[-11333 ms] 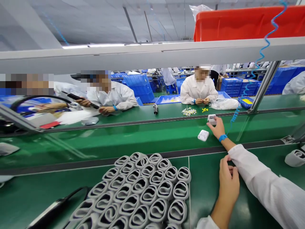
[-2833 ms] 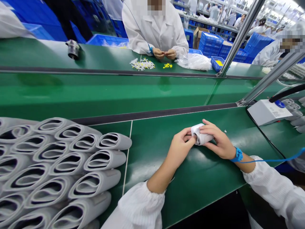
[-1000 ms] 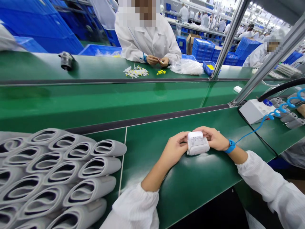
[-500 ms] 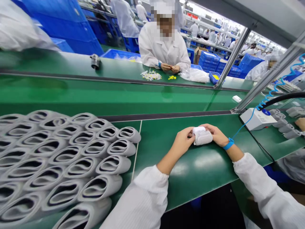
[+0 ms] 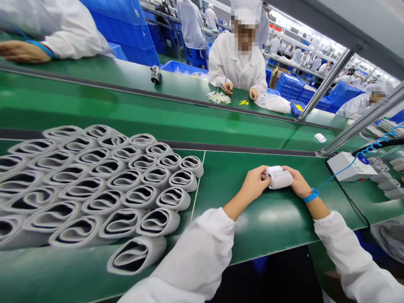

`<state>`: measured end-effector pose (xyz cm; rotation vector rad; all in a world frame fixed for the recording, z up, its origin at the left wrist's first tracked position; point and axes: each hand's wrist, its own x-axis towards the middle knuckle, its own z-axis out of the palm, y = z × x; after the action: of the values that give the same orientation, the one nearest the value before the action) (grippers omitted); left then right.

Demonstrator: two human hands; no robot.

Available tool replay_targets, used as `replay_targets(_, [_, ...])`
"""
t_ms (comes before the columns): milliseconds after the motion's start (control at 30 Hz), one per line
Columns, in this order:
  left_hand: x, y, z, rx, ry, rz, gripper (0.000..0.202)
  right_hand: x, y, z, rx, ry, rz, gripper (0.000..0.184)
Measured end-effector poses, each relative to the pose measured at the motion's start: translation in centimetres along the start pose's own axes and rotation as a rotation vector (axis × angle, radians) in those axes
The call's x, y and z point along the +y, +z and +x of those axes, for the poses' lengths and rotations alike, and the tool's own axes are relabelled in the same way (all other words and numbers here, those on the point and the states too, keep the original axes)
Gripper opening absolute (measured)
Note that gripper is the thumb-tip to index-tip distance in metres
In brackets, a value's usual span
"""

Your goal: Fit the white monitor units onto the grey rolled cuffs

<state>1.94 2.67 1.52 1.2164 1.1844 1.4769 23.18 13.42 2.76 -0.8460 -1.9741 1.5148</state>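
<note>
"Where is the small, pale grey cloth roll with the white plastic box?"

"In between the bare left hand and the bare right hand. It's at three o'clock from the left one, nine o'clock from the right one."

"Which way does its long side go?"

"Across, almost nine to three, from hand to hand."

"Which hand is closer?"

"Neither. Both touch it. The left pinches one end; the right holds the other, partly hidden behind it."
</note>
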Motion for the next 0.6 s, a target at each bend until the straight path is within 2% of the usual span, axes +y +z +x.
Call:
replay_targets(133, [-0.8, 0.5, 0.4, 0.137, -0.102, -0.278, 0.037, 0.4, 0.4, 0.3, 0.085, 0.039, 0.175, 0.046])
replay_targets(233, [-0.9, 0.3, 0.8, 0.311, -0.119, -0.493, 0.046, -0.2, 1.8, 1.8, 0.019, 0.013, 0.262, 0.055])
replay_targets(300, [-0.9, 0.1, 1.1, 0.376, -0.074, -0.563, 0.044, -0.7, 3.4, 3.3, -0.022, -0.013, 0.252, 0.064])
replay_targets(367, [-0.8, -0.1, 1.2, 0.408, -0.022, -0.557, 0.044, -0.9, 5.1, 5.1, 0.006, -0.020, 0.226, 0.071])
replay_targets(467, [-1.1, -0.3, 1.2, 0.443, 0.017, -0.454, 0.053, -0.8, 7.0, 7.9, 0.088, -0.023, 0.207, 0.068])
replay_targets(600, [-1.4, -0.4, 0.9, 0.443, -0.002, -0.320, 0.065, -0.8, 7.1, 11.8, 0.146, -0.081, 0.173, 0.067])
